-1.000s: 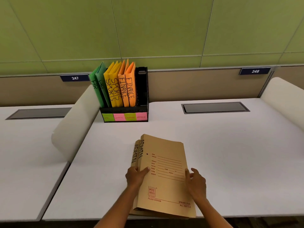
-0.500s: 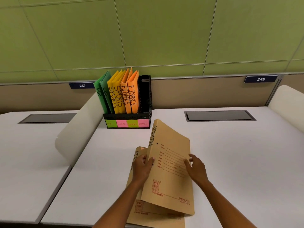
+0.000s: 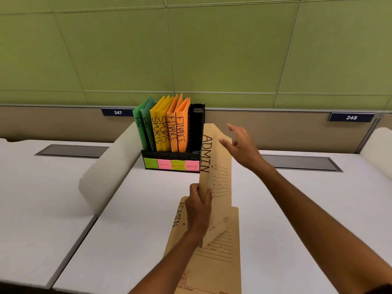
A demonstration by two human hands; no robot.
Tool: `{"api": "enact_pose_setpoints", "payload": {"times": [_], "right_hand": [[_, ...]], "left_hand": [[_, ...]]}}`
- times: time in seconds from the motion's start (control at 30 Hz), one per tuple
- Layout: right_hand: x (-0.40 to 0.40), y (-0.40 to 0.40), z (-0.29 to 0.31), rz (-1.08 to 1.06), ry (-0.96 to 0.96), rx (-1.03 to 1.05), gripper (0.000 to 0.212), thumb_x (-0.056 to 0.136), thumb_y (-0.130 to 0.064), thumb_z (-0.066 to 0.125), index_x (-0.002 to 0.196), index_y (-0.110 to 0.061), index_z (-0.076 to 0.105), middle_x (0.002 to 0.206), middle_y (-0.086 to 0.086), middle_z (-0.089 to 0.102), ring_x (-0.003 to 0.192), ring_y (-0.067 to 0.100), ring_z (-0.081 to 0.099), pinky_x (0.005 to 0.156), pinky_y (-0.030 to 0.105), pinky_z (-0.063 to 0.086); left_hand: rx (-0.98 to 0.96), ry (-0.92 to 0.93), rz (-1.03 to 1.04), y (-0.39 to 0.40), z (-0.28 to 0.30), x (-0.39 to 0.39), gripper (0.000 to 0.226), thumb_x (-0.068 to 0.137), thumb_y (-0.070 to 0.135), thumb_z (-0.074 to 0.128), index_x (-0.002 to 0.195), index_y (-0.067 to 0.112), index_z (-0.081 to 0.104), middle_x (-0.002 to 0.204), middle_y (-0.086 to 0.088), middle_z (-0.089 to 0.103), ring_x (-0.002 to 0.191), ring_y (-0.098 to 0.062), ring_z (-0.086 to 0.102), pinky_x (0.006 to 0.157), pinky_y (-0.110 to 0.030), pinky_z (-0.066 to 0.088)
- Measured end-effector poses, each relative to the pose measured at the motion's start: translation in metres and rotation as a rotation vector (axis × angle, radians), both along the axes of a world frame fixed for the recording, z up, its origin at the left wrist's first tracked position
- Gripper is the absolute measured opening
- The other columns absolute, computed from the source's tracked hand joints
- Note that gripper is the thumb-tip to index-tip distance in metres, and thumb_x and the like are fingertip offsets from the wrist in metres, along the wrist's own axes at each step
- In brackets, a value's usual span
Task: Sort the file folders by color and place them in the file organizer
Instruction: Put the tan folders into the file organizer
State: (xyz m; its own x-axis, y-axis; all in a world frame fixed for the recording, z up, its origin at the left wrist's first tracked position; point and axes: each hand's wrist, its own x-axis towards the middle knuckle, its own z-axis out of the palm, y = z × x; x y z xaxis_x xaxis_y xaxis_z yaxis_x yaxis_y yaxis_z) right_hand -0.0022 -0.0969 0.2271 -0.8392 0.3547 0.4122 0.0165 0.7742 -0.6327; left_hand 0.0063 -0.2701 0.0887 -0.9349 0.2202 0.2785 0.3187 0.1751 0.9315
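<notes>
folder count by colour

eight folders in all — two green ones marked hr (image 3: 141, 128), two yellow marked sports (image 3: 159, 128), two orange marked finance (image 3: 179, 129), and two brown marked admin, one raised (image 3: 216, 164) and one flat on the desk (image 3: 214, 266). one black file organizer (image 3: 196, 128) with four sticky labels (image 3: 171, 165) — two green, two pink. two number plates (image 3: 117, 112) on the partition, two hands (image 3: 199, 209).

A raised folder (image 3: 216, 166) stands over another folder (image 3: 214, 262), before the organizer (image 3: 171, 155).
</notes>
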Motion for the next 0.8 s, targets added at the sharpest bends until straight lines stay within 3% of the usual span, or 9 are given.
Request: {"api": "enact_pose_setpoints", "payload": {"times": [0.1, 0.17, 0.2, 0.3, 0.4, 0.53, 0.67, 0.8], "right_hand": [[-0.022, -0.012, 0.035, 0.074, 0.019, 0.062, 0.064, 0.091, -0.046, 0.057, 0.145, -0.017, 0.037, 0.141, 0.005, 0.044, 0.098, 0.013, 0.055, 0.089, 0.04, 0.05], [-0.041, -0.018, 0.052, 0.091, -0.05, 0.158, 0.056, 0.091, -0.043, 0.058, 0.137, -0.014, 0.047, 0.135, 0.006, 0.05, 0.118, 0.02, 0.049, 0.097, 0.04, 0.045], [-0.047, -0.02, 0.059, 0.093, -0.09, 0.199, 0.05, 0.091, -0.043, 0.059, 0.131, -0.013, 0.052, 0.13, 0.005, 0.053, 0.118, 0.021, 0.048, 0.095, 0.037, 0.044], [-0.065, -0.029, 0.078, 0.1, -0.145, 0.264, 0.024, 0.089, -0.042, 0.063, 0.096, -0.02, 0.058, 0.096, -0.003, 0.055, 0.089, 0.015, 0.05, 0.065, 0.02, 0.04], [-0.085, -0.04, 0.092, 0.138, -0.166, 0.283, 0.024, 0.088, -0.04, 0.066, 0.078, -0.024, 0.051, 0.075, -0.012, 0.05, 0.069, 0.008, 0.047, 0.052, 0.019, 0.03], [-0.11, -0.048, 0.103, 0.159, -0.156, 0.31, 0.026, 0.085, -0.04, 0.069, 0.09, -0.021, 0.052, 0.078, -0.012, 0.052, 0.067, 0.003, 0.047, 0.052, 0.02, 0.033], [-0.129, -0.05, 0.113, 0.2, -0.17, 0.346, 0.029, 0.081, -0.039, 0.073, 0.091, -0.018, 0.056, 0.081, -0.005, 0.057, 0.067, 0.012, 0.051, 0.055, 0.025, 0.04], [-0.144, -0.042, 0.121, 0.195, -0.186, 0.286, 0.034, 0.079, -0.039, 0.075, 0.093, -0.011, 0.061, 0.08, 0.002, 0.064, 0.067, 0.018, 0.059, 0.059, 0.033, 0.049]], "left_hand": [[0.007, 0.068, 0.012, 0.003, 0.003, -0.009, 0.023, 0.095, 0.038, 0.055, 0.104, 0.022, 0.041, 0.111, 0.008, 0.062, 0.086, -0.013, 0.069, 0.066, -0.015, 0.057], [0.028, 0.094, 0.013, 0.004, 0.002, -0.019, 0.024, 0.096, 0.038, 0.054, 0.105, 0.022, 0.039, 0.115, 0.006, 0.06, 0.09, -0.015, 0.068, 0.07, -0.016, 0.058], [0.029, 0.107, 0.015, 0.005, 0.001, -0.022, 0.024, 0.096, 0.039, 0.053, 0.106, 0.022, 0.038, 0.117, 0.006, 0.059, 0.093, -0.016, 0.068, 0.072, -0.019, 0.059], [0.026, 0.149, 0.034, 0.006, -0.003, -0.037, 0.026, 0.096, 0.039, 0.053, 0.111, 0.024, 0.037, 0.118, 0.011, 0.056, 0.095, -0.01, 0.064, 0.075, -0.019, 0.059], [0.042, 0.187, 0.039, 0.008, -0.003, -0.057, 0.03, 0.096, 0.038, 0.052, 0.116, 0.021, 0.037, 0.119, 0.015, 0.051, 0.099, -0.004, 0.058, 0.079, -0.017, 0.056], [0.063, 0.208, -0.023, 0.012, -0.001, -0.086, 0.043, 0.096, 0.031, 0.055, 0.13, 0.019, 0.032, 0.137, 0.001, 0.048, 0.124, -0.014, 0.053, 0.091, -0.035, 0.056], [0.06, 0.233, -0.101, 0.012, 0.004, -0.115, 0.065, 0.096, 0.028, 0.057, 0.147, 0.019, 0.019, 0.158, 0.008, 0.023, 0.142, -0.009, 0.031, 0.105, -0.032, 0.044], [0.066, 0.206, -0.219, -0.001, 0.005, -0.141, 0.07, 0.093, 0.054, 0.048, 0.149, 0.032, 0.012, 0.155, 0.016, 0.024, 0.14, -0.007, 0.033, 0.105, -0.039, 0.047]]}}
